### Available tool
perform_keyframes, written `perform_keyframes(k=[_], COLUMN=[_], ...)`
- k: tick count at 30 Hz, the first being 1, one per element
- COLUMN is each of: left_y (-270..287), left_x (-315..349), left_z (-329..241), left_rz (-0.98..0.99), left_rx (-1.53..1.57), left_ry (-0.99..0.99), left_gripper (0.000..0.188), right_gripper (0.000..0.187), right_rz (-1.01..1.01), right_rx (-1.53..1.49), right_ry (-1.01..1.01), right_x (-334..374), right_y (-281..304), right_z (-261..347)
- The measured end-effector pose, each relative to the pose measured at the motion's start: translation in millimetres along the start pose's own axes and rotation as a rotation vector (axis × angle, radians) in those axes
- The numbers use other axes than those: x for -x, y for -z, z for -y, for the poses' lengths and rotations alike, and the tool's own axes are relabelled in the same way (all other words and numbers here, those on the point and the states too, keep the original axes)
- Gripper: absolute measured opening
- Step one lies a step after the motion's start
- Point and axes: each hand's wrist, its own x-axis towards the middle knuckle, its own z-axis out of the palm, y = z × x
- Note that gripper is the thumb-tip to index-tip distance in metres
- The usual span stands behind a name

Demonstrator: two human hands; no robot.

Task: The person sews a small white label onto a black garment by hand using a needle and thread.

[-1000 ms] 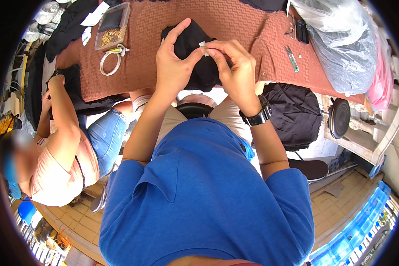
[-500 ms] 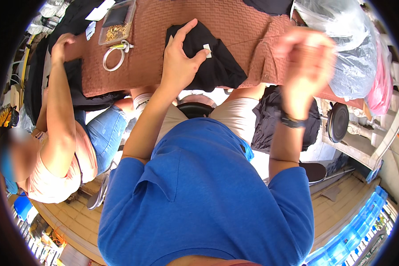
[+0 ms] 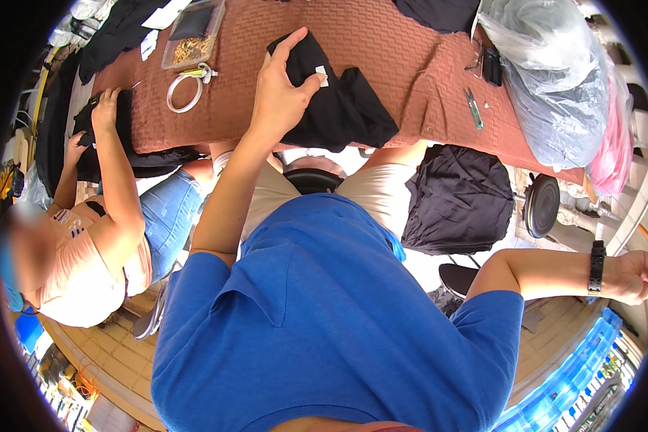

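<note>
With only the left hand (image 3: 281,97) pinning the black garment (image 3: 335,101) near the table (image 3: 381,43) edge at top centre of the frame, the cloth could slide or bunch, and the small white tag (image 3: 322,75) could slip from under the thumb. That grip is open, fingers spread flat on the fabric, thumb touching the tag. The right hand (image 3: 637,277) is far off at the right edge of the frame, away from the table; whether it is open or holds anything cannot be told.
</note>
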Motion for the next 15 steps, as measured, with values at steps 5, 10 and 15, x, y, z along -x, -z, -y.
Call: perform_keyframes(k=[5,10,15], left_y=[0,5,4], left_x=[0,2,1], left_z=[-20,-34,-42], left_rz=[0.104,0.154,0.172], left_rx=[0.431,0.640,0.671], left_ry=[0.164,0.267,0.250], left_gripper=[0.066,0.071,0.073], right_gripper=[0.013,0.007,0.011], right_rz=[0.070,0.427,0.652], right_rx=[0.632,0.345,0.474], right_ry=[-0.213,-0.826,-0.716], right_x=[88,248,314], right_y=[-90,-205,-242], right_z=[-41,-105,-129])
